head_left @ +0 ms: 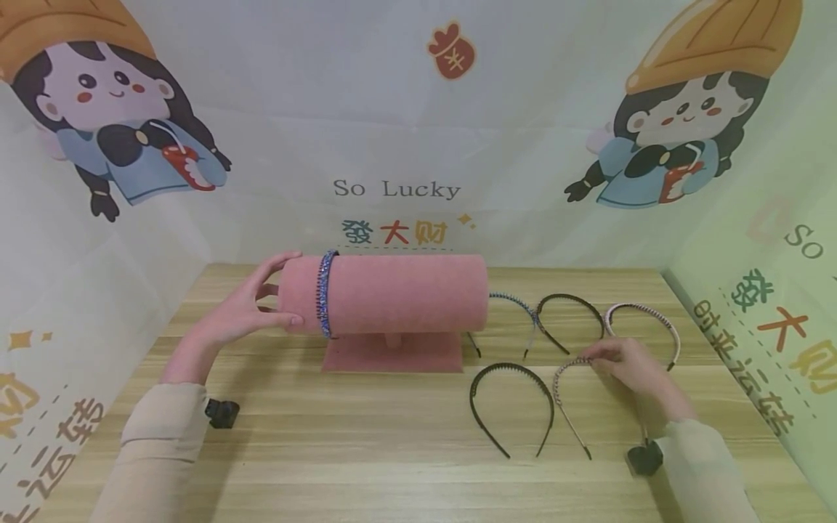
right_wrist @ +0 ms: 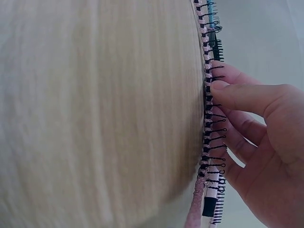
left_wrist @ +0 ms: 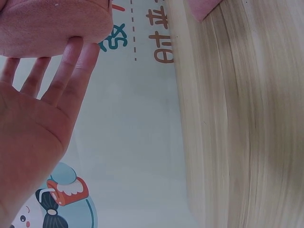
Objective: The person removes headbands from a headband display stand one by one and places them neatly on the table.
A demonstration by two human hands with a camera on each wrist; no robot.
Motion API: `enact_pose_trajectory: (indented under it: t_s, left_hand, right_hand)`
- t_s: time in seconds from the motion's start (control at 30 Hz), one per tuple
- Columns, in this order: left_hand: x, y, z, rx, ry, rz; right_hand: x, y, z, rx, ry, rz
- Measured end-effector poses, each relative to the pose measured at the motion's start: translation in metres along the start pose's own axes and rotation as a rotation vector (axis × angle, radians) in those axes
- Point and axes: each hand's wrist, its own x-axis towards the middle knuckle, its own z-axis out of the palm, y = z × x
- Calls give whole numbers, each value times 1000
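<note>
A pink padded cylinder stand (head_left: 405, 290) on a flat pink base stands at the table's back. My left hand (head_left: 245, 305) grips its left end, thumb in front and fingers spread over the top and far side; the left wrist view shows the fingers against the padded end (left_wrist: 57, 28). Close to that hand, a sparkly blue headband (head_left: 323, 294) is fitted around the cylinder. At the right, my right hand (head_left: 631, 367) pinches a pink-and-black toothed headband (right_wrist: 207, 118) at its top between thumb and fingers. The hand covers that headband's right part in the head view.
A black headband (head_left: 512, 366) lies left of the right hand. Behind lie a blue headband (head_left: 513, 296), partly hidden by the stand, a dark brown one (head_left: 569, 296) and a pale pink one (head_left: 654, 315). Printed cloth walls (head_left: 281, 181) enclose the wooden table (head_left: 327, 450).
</note>
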Motion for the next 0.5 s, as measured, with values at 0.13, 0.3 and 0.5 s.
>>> enact_pose_trajectory:
  t_s: [0.13,0.3,0.5]
  left_hand:
    - [1,2,0,18,1,-3]
    - [3,5,0,47,0,0]
    - [3,8,-1,69,-10,26]
  right_hand:
    - [-1,0,-1,-15,-3,-24]
    - [-2,0,-3,-40,1,-71]
    - [-4,0,-2,-45,0,-91]
